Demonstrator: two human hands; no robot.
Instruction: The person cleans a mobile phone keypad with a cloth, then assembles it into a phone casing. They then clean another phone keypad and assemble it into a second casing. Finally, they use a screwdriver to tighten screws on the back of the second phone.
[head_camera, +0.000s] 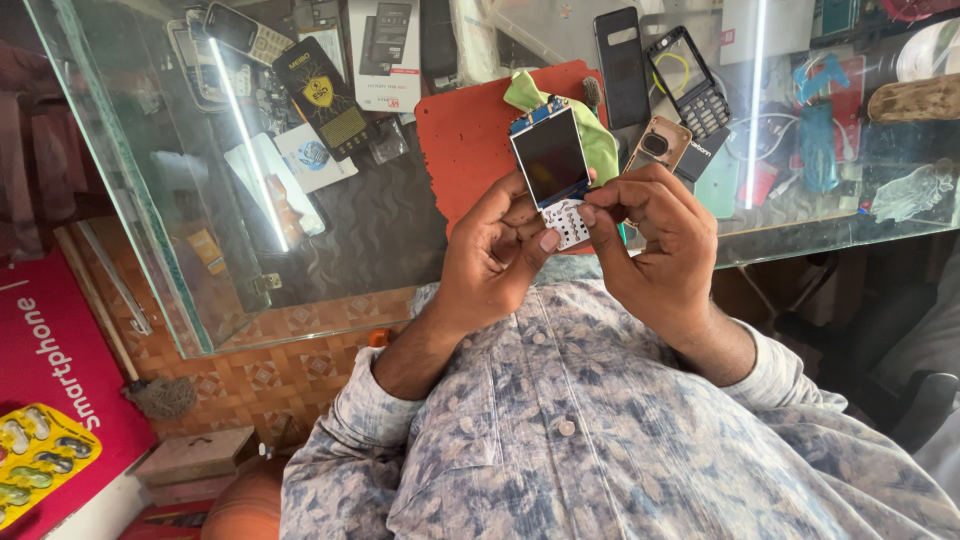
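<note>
left hand (490, 250) is pinching the phone board (553, 172) from its left, fingers curled | right hand (655, 245) is gripping its right edge | board is rising above both thumbs, over red mat (460, 130)

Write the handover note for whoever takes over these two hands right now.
Left hand: grips the left side of an opened keypad phone board, thumb on its white keypad membrane.
Right hand: pinches the right edge of the same board at the keypad end.
The board is held above the glass counter, dark screen up, its casing off. Under it lie a red mat and a green cloth. A black smartphone, a black keypad phone and a tan phone back cover lie beyond.
Done: casing off, board out.
Left: the board is not back in a casing.
</note>
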